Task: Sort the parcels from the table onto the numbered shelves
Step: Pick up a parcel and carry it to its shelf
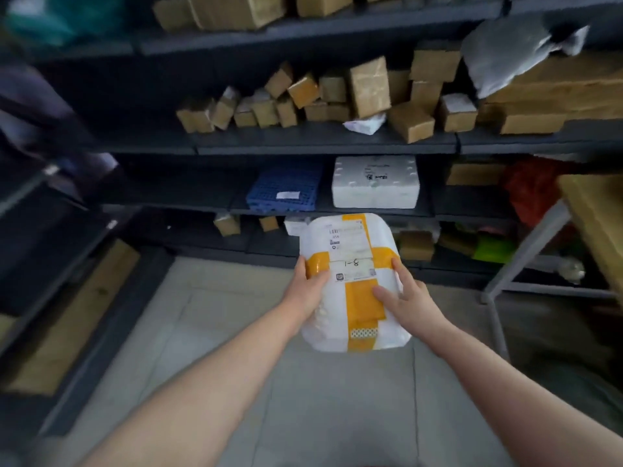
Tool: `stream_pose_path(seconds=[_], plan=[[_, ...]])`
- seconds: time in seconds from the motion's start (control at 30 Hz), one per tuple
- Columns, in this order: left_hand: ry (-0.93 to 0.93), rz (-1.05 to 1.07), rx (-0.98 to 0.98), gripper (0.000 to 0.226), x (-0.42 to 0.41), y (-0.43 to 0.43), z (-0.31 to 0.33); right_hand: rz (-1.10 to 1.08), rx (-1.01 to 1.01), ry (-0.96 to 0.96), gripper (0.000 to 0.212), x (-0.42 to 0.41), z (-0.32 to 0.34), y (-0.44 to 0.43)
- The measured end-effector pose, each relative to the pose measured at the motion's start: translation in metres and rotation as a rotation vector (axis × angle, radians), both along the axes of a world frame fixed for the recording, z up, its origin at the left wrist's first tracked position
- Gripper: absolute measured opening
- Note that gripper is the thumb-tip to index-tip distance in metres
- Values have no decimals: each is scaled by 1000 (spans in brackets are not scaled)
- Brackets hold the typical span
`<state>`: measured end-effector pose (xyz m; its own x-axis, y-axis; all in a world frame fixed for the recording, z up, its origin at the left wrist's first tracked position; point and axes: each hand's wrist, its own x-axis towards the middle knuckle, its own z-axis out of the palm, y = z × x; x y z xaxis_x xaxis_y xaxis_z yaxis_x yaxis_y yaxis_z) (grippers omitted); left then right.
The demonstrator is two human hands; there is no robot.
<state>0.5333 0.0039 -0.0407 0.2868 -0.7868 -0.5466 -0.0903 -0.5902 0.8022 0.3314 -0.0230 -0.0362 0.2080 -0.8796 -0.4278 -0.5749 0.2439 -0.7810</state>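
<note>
The person holds a white parcel [357, 298] out in front with both bare forearms extended, above the grey tiled floor [337, 399] and just in front of the dark shelves [320, 148]. The parcel is a padded white bag crossed by bands of yellow tape, with a printed label on its far half and "1-8" handwritten across the label.

The left grip [308, 284] is clamped on the parcel's left edge where the yellow band meets it. The right grip [409, 298] is clamped on the right edge, the thumb lying flat on the parcel's face beside the yellow tape and a finger reaching along the side. The parcel touches no shelf.

Behind it, the lowest shelf carries a few small brown boxes [227, 224]. On the shelf above that sit a blue ribbed crate [285, 190] and, just to its right, a white foam box [376, 182]. Higher up, a jumble of cardboard boxes [369, 87] fills the middle and right of the shelf, several tilted against one another, and a grey plastic bag [512, 52] lies on top of larger cartons at the far right. A red bag [532, 190] shows at the right end of the foam box's level. At the right edge stands a tabletop [596, 224] on a grey metal leg [526, 251].
</note>
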Motion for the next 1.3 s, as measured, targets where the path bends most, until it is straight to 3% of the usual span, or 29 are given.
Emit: stream_pose_path(seconds=[0.2,0.5,0.9,1.13,1.3], plan=[[-68,179,-27,80,137,64,0,255,-45,14,82,146,4,22],[-58,417,0,82,286,131,-15,460,-26,-1,76,314,1,46],[-15,888,12,72,407,163,-24,895,-50,-28,74,500,-5,20],[-38,1097,1,64,461,145,-16,1146,-56,-15,86,594,-10,-20],[-1,1241,17,64,487,150,-20,1230,-10,1,78,654,-21,-17]])
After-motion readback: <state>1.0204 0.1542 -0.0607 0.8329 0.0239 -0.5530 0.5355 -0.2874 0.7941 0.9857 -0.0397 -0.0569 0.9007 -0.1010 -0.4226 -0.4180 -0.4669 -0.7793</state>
